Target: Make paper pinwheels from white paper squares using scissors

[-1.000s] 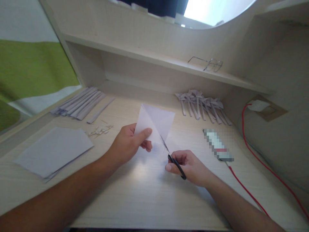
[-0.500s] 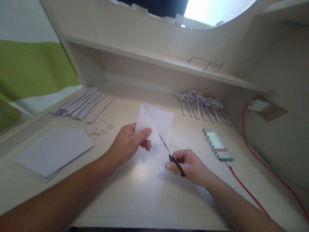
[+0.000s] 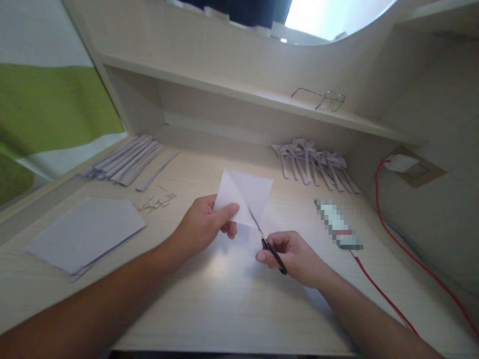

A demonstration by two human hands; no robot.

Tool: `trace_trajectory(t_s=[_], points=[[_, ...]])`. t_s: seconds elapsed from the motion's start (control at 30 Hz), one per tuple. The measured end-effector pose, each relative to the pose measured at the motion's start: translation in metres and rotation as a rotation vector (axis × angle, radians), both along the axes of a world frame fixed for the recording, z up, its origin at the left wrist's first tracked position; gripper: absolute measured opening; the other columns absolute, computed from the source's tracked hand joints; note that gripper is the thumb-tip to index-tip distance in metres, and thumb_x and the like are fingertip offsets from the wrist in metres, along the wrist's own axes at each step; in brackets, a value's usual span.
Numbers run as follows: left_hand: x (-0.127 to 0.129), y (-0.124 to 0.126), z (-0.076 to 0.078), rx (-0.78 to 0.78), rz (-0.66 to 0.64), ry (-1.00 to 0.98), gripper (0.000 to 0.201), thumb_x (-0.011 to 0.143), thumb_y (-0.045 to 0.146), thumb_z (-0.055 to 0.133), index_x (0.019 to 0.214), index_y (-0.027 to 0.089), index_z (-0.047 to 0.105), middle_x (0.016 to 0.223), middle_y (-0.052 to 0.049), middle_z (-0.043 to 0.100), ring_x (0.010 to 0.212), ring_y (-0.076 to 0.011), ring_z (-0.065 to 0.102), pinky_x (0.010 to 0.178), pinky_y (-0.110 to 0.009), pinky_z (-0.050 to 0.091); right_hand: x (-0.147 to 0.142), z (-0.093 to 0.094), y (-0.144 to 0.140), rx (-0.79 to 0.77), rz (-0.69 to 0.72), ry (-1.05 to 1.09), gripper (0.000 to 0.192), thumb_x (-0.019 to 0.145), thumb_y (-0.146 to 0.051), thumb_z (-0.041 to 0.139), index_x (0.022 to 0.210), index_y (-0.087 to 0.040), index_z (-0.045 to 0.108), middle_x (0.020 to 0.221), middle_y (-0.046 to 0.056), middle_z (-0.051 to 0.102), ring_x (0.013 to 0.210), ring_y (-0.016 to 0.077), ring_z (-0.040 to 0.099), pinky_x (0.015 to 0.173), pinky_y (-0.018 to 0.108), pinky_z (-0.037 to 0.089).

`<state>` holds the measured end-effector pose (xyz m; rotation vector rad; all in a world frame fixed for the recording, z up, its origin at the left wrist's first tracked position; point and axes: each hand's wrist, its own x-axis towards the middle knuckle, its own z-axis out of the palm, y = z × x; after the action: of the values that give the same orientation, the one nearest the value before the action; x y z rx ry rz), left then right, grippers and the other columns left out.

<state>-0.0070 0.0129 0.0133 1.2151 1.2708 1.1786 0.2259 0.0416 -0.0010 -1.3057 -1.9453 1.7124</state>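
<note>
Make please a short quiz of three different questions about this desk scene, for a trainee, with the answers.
1. True or false: the left hand pinches the folded white paper by its lower left corner.
2. What does the right hand hold? A) a pen B) black-handled scissors C) a ruler
3. Fill in: the eyeglasses lie on the ____ above the desk.

Key:
1. True.
2. B; the blades meet the lower edge of the paper.
3. Shelf.
</note>
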Motion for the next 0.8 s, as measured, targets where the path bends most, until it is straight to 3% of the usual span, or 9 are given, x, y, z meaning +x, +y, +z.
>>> trace_trajectory(t_s=[0.8], points=[[0.0033, -0.0004, -0.0046, 0.001, -0.037, 0.011, 0.031, 0.09, 0.037, 0.062, 0.069, 0.015, 0.065, 0.057, -0.002, 0.069, 0.054, -0.014, 0.062, 0.06, -0.027, 0.05, -0.0013, 0.0027, -0.0014, 0.009, -0.03, 0.009, 0.045, 0.073, -0.051, 0.08, 0.057, -0.018, 0.054, 0.051, -0.006, 0.042, 0.049, 0.0085, 0.031, 0.049, 0.027, 0.02]])
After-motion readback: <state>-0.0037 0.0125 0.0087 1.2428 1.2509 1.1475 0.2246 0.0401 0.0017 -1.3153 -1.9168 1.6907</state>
